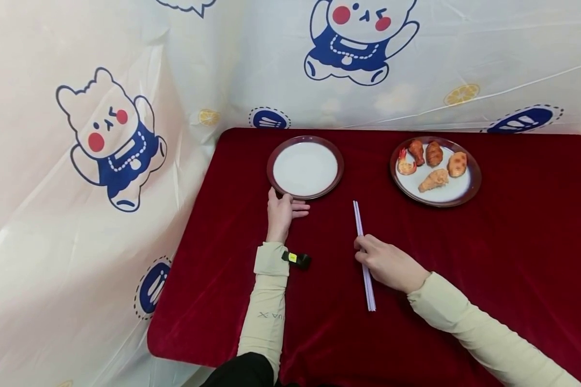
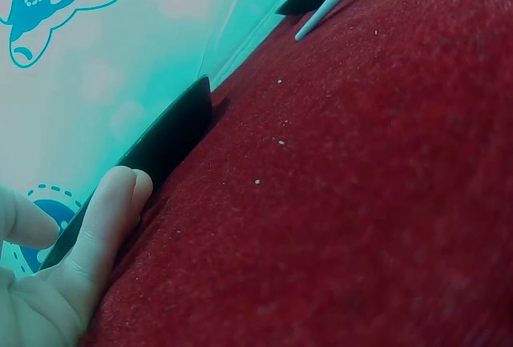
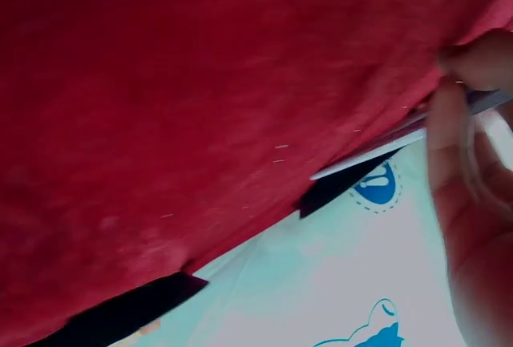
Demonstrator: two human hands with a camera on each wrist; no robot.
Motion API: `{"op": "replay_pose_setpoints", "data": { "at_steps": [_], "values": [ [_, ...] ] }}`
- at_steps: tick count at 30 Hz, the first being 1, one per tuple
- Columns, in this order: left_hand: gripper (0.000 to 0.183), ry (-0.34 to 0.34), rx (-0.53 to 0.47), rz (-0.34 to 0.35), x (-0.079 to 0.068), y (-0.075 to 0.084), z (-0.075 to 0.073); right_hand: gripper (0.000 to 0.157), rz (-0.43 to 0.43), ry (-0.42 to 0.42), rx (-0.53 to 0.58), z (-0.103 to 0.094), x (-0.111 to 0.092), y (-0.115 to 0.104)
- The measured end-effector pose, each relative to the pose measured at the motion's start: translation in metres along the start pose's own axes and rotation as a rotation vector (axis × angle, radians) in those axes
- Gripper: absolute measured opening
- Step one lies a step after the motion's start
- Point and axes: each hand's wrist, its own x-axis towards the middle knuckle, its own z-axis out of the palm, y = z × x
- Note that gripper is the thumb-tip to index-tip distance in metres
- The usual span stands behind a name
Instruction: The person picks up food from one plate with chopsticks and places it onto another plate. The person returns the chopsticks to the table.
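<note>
My left hand [image 1: 279, 216] is at the near edge of a round plate [image 1: 305, 167] with a white centre and brown rim. Its fingers reach out fairly straight along the rim; the left wrist view shows the fingers [image 2: 108, 211] against the plate's dark side [image 2: 172, 135]. With my right hand [image 1: 392, 264] I hold a pair of pale purple chopsticks [image 1: 369, 293] near their middle, thumb and fingers pinching them. They point away from me, close above or on the cloth; which, I cannot tell. In the right wrist view the chopsticks [image 3: 377, 153] are partly hidden by my fingers.
A second brown-rimmed plate [image 1: 474, 185] at the back right bears several food pieces, among them a shrimp [image 1: 406, 164] and a drumstick [image 1: 434, 181]. Dark red cloth [image 1: 513, 269] covers the table. A printed white curtain [image 1: 252, 64] hangs behind and to the left.
</note>
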Motion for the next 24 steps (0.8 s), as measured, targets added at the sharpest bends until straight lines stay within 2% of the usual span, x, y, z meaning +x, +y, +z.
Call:
{"op": "replay_pose_setpoints", "data": {
  "at_steps": [4,11,24],
  "values": [
    [0.075,-0.004,-0.001,0.000,0.0002,0.0000,0.0002,0.016,0.048,-0.013,-0.016,0.0004,0.0038,-0.0024],
    [0.074,0.007,-0.005,-0.010,0.0009,-0.0003,0.0007,0.014,0.052,-0.052,-0.019,0.0011,0.0052,-0.0038],
    [0.074,0.000,0.005,-0.002,-0.0003,-0.0001,0.0004,0.014,0.069,-0.001,0.092,-0.0037,-0.0041,0.0008]
  ]
}}
